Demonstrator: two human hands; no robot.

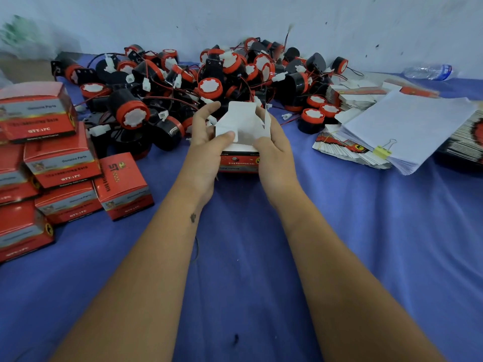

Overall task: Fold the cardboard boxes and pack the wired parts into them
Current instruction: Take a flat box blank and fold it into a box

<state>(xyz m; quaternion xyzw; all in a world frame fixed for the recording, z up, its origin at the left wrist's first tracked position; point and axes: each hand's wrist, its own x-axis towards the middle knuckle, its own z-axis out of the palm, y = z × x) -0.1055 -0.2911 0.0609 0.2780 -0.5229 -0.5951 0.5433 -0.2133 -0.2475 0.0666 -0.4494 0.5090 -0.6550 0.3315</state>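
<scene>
Bare blue cloth [243, 257] lies between stacked boxes [60, 168], flat cartons [366, 142] and parts pile [209, 82].

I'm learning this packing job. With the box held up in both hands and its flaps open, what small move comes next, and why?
Probably fold the side flaps in. The box is gripped by the left hand and right hand; its white flaps stand open, the left thumb already rests on one, and no wired part shows inside.
</scene>
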